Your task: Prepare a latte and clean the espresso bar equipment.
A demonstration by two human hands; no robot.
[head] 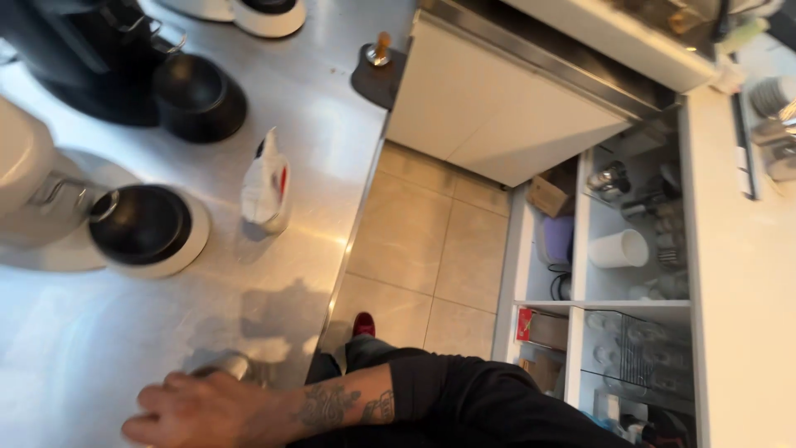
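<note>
hands: one hand (203, 411) in view, side unclear, draped over steel cup (236, 365), grip unclear | cup at near bench (315, 116) edge, just beyond knuckles | other hand unseen

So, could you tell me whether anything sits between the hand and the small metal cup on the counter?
Nothing visible does. The hand already rests over the metal cup, covering most of it, on the steel counter. Whether the fingers are closed round it cannot be told. The nearest other thing, a white crumpled bag, stands well apart.

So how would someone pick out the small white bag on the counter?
Start at the steel counter on the left of the floor. Between its edge and the black bowl on a white base stands a small crumpled white bag. It alone is soft, with a red patch.
</note>
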